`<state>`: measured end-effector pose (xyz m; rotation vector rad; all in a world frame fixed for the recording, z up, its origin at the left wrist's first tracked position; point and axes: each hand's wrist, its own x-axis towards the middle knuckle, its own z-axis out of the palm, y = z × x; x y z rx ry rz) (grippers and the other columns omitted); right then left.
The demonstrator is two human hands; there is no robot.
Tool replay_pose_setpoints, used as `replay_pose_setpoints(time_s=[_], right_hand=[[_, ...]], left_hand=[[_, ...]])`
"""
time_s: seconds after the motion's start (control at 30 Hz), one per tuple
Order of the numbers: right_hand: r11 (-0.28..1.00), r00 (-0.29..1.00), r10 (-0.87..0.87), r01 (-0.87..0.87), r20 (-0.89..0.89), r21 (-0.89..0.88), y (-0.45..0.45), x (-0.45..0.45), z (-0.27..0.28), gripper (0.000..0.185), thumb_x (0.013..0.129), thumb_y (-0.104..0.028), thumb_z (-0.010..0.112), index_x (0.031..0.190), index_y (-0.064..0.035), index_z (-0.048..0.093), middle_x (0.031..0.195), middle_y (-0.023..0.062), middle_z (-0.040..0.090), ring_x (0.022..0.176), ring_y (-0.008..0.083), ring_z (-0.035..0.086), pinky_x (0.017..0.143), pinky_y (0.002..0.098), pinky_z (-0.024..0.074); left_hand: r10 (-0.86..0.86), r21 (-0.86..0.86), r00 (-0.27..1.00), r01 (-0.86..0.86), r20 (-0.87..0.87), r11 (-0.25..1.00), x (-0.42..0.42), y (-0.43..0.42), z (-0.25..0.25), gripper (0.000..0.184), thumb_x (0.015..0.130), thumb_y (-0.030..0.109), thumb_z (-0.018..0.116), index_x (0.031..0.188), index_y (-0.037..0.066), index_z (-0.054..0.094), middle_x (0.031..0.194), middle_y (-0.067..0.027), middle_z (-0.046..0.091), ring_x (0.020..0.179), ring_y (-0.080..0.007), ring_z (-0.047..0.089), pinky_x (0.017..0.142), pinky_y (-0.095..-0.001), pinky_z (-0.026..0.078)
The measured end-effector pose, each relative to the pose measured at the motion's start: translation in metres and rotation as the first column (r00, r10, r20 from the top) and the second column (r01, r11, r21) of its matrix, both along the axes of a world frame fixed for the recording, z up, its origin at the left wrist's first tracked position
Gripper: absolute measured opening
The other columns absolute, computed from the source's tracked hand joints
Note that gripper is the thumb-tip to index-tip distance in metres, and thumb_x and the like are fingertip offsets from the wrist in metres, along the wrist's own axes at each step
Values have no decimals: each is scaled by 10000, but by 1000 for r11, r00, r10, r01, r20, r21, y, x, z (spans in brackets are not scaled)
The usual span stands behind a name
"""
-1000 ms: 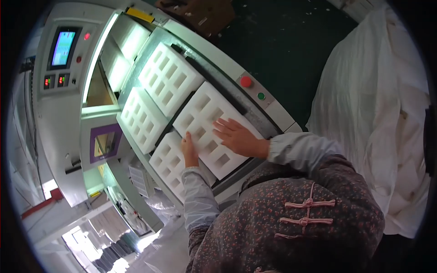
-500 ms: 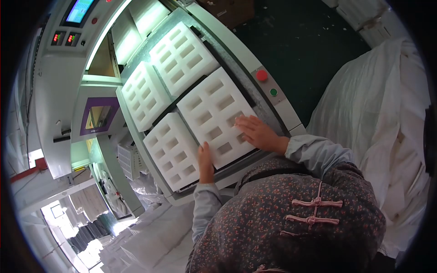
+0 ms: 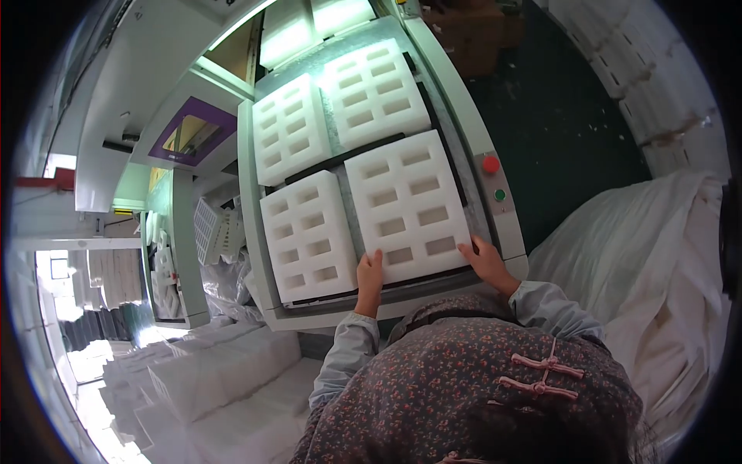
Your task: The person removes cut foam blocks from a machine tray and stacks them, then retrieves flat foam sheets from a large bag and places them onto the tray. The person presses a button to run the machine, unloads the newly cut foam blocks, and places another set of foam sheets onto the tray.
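Note:
On the machine bed, the nearest right white foam block (image 3: 405, 203) has rows of rectangular pockets. My left hand (image 3: 370, 280) is at its near left corner, thumb up along the side and the other fingers mostly hidden. At the near right corner, my right hand (image 3: 488, 263) grips the edge with its fingers bent. The block lies between both hands. Beside it, to the left, sits a similar foam block (image 3: 298, 222). Two more, a far left block (image 3: 282, 128) and a far right block (image 3: 360, 97), lie beyond a black bar (image 3: 340, 161).
A red button (image 3: 490, 164) and a green button (image 3: 500, 195) are on the machine's right rim. White sheeting (image 3: 626, 247) drapes at the right. Stacked white foam (image 3: 224, 367) stands at the lower left. More foam pieces lie under the lit opening at the back.
My right hand has moved off the block's top surface to its near right corner. My left hand stays at the near left corner. The block sits straighter, and the camera view has turned.

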<state>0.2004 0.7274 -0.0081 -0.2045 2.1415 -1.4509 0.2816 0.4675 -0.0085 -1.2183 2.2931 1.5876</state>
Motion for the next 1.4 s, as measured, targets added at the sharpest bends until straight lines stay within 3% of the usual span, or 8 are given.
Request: replay_pose_setpoints(time_s=[0.27,0.4,0.47,0.57,0.87,1.17,1.3,1.4], right_hand=[[999,1000,22,-22,-1,36,2,-5,-1,383,872,-274,513,1132,8,518,895,131,607,773,234,555,710,319,424],[1000,999,1,-1,-33,2,6,-6,-10,426,873,-293,517,1170,12,484,980,155,595,838,250,563,751,330,431],[979,958,-54,106,-283,173,13,-15,-19,398,874,-255,517,1179,-4,475,1115,156,549,897,270,560,805,345,433],[953,654,-124,288,-746,94,31,-49,-14,320,868,-191,525,1149,-41,504,1196,142,501,954,294,555,847,356,430],[869,677,60,326,-734,372,50,-64,-44,259,858,-95,521,1116,-75,523,1211,125,494,1001,303,547,840,360,441],[937,658,17,253,-753,242,62,-56,-47,241,889,-101,478,1126,-62,505,1169,124,523,1000,284,546,820,345,439],[862,763,-425,506,-488,41,81,-7,-95,275,950,-205,365,1143,-41,471,1097,140,555,946,286,548,816,341,419],[875,816,-371,467,-443,127,86,26,-100,296,955,-233,348,1139,-33,463,1058,153,564,907,301,551,803,359,418]], left_hand=[[87,-19,991,-90,-105,996,1,12,-9,377,904,303,478,1011,-54,535,888,-120,579,768,-172,496,708,-290,407],[25,229,893,88,-450,969,16,4,-6,428,907,304,468,1120,-66,502,1037,-179,575,911,-220,528,798,-299,407],[31,-12,985,-33,-169,999,3,8,-3,503,902,282,483,1264,-57,395,1197,-202,521,1077,-323,508,915,-341,388],[-13,-408,939,-136,-342,903,19,7,-18,462,915,221,470,1284,-40,377,1211,-167,516,1076,-295,509,928,-334,383],[56,-79,833,-118,-551,990,46,45,66,391,923,133,448,1283,-6,391,1145,-132,552,988,-204,541,863,-283,417],[142,221,922,-63,-361,973,92,57,48,228,920,146,454,1069,10,560,701,-49,609,603,-120,518,575,-234,425],[21,6,996,-21,-88,1000,156,48,7,289,913,260,464,826,23,606,625,-61,585,556,-160,520,540,-281,413],[18,-142,999,-13,31,990,211,50,-38,360,904,328,459,752,33,598,608,-77,583,541,-219,528,532,-326,411]])
